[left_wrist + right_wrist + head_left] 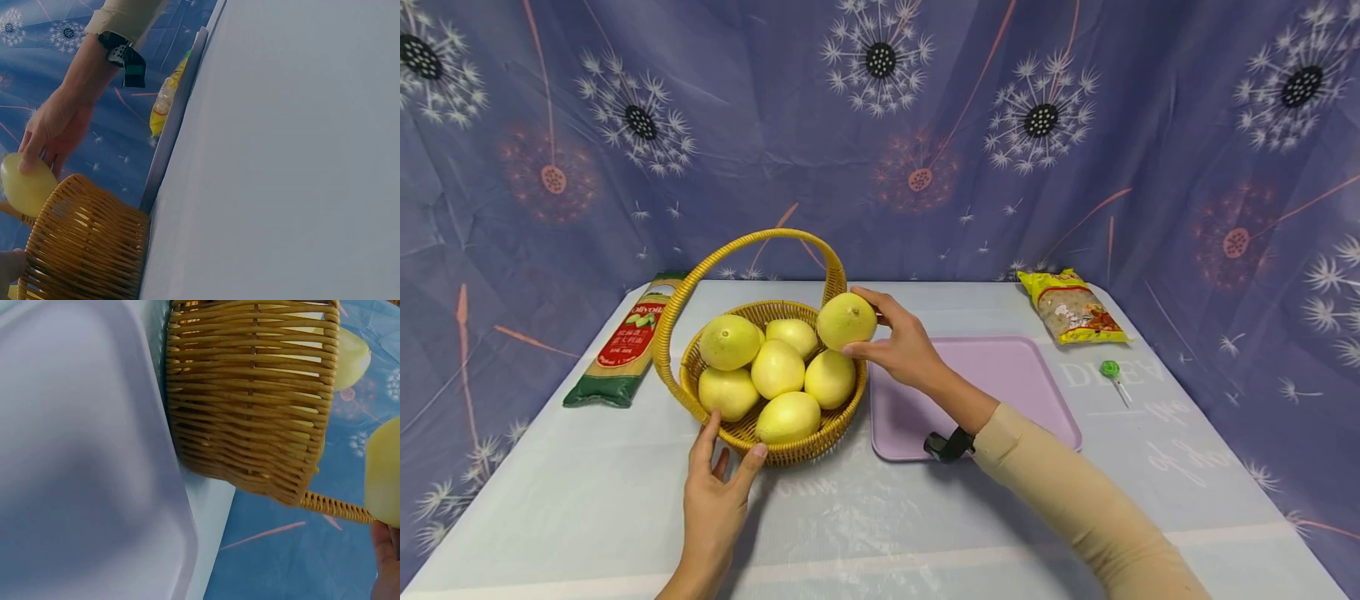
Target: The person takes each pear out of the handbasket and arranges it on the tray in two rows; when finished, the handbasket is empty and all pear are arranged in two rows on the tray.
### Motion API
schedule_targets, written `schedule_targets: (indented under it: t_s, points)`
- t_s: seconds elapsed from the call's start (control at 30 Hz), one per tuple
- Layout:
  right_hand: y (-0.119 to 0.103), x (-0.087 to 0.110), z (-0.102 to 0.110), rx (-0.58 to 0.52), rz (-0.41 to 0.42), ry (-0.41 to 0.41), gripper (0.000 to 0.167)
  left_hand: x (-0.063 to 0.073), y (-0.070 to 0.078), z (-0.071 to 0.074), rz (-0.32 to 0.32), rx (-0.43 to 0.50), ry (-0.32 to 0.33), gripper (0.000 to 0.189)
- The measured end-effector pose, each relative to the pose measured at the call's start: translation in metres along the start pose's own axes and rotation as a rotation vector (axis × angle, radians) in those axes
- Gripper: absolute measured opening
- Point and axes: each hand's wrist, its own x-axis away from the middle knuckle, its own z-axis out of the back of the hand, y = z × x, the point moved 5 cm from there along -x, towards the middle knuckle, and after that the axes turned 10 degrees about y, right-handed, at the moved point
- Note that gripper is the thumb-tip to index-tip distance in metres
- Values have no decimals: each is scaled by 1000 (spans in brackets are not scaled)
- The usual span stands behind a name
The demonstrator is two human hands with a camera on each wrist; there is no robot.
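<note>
In the head view my right hand [901, 337] holds a pale yellow melon [847, 322] over the right side of a wicker basket [820, 450], thumb below and fingers behind it. Several more yellow melons [777, 368] lie piled inside the basket, whose tall arched handle stands up on the left. My left hand [718, 492] grips the basket's near rim with thumb and forefinger. In the left wrist view the held melon [28, 184] shows above the basket's rim; just the tip of my left hand [11, 265] appears there. The right wrist view catches the melon [384, 475] at its edge.
A lilac tray [1045, 400] lies right of the basket, under my right forearm. Beyond it are a yellow snack bag [1075, 312] and a green lollipop [1110, 369]. A green-and-red pasta packet [628, 337] lies behind the basket on the left. A patterned purple curtain [775, 125] hangs behind the table.
</note>
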Motion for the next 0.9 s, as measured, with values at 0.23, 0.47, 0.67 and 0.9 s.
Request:
schedule_targets:
  t_s: [0.23, 0.47, 0.67, 0.9]
  points:
    - [5, 6, 13, -8, -5, 32, 80, 1, -1, 0, 6, 4, 0, 80]
    - [13, 8, 23, -9, -17, 56, 79, 0, -1, 0, 8, 4, -4, 79]
    - [17, 10, 31, 10, -34, 80, 80, 0, -1, 0, 11, 14, -2, 80]
    - [30, 11, 38, 39, -66, 105, 80, 0, -1, 0, 10, 14, -8, 80]
